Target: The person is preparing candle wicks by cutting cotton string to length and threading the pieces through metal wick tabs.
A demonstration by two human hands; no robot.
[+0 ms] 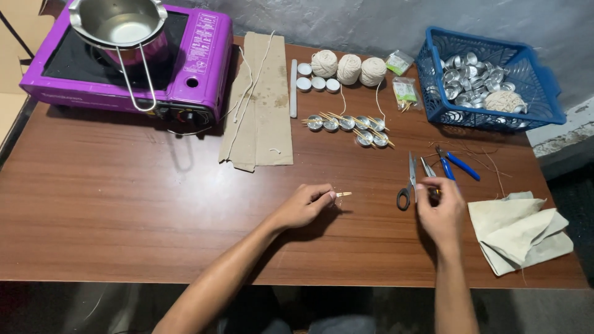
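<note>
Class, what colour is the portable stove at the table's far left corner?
Purple, with a black cooktop: the portable stove shows clearly in the head view.

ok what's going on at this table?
A person sits at a brown wooden table. The left hand pinches a small wooden stick against the tabletop. The right hand reaches among the tools, beside the black-handled scissors and blue-handled pliers. Further back lie small metal cups with sticks across them, three balls of string, a blue basket of empty cups and a purple stove carrying a metal pot.
</note>
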